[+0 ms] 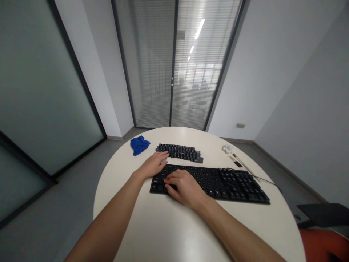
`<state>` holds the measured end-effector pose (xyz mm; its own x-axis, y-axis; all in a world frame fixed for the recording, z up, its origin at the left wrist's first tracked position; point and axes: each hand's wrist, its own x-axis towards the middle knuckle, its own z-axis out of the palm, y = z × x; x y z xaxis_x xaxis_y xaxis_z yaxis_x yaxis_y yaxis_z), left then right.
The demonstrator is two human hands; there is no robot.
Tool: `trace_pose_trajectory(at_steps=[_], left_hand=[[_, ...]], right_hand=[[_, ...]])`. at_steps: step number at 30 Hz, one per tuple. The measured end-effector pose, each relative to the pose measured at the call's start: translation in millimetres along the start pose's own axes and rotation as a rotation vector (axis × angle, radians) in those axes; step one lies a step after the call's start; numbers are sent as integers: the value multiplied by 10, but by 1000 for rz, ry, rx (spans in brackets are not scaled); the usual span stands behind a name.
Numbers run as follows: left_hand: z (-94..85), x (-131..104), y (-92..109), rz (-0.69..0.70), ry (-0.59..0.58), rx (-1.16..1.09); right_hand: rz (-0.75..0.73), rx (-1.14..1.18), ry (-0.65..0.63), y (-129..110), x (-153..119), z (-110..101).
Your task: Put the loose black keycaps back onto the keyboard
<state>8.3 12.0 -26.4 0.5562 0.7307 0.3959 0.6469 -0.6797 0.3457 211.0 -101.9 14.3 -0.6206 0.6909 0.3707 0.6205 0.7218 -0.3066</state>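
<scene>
A black keyboard (237, 185) lies on the round white table. Its left and middle part shows bare key sockets, while keycaps sit on the right part and along the bottom row. Behind it, loose black keycaps (181, 152) are laid out in rows. My left hand (154, 164) reaches to the left end of these rows, fingers together at a keycap; what they hold, if anything, is too small to name. My right hand (184, 186) is over the keyboard's lower left part, thumb and fingers closed near the left edge, and their tips hide whatever is between them.
A crumpled blue cloth (139, 145) lies at the table's back left. At the right are a white crumpled item (227, 148), a small black piece (238, 164), a thin stick and a cable. A red and black chair (324, 243) stands at lower right.
</scene>
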Motion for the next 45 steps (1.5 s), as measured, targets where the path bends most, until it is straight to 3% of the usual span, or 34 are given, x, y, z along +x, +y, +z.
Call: trace_pose_trajectory(at_steps=[12,21,32,39,43,45], left_hand=[[-43,5,87,-79,-8,60],[-139,22,175,-269,-6,132],[-103,20,-45,-397,79,147],[-108,13,-77,-404,130,67],[-129,54,-15,-346,207,-184],[-140,76,50,-282,186,-303]], right_hand=[[-36,-109,-137,-104,36,-143],[-39,-106,-198,-113,42,-223],[-49,-146,-233,-101,31,-201],[-84,-58,-158,-16,-17,-111],[-95,13,-103,62,-57,-67],[-58,8,-77,102,-65,-56]])
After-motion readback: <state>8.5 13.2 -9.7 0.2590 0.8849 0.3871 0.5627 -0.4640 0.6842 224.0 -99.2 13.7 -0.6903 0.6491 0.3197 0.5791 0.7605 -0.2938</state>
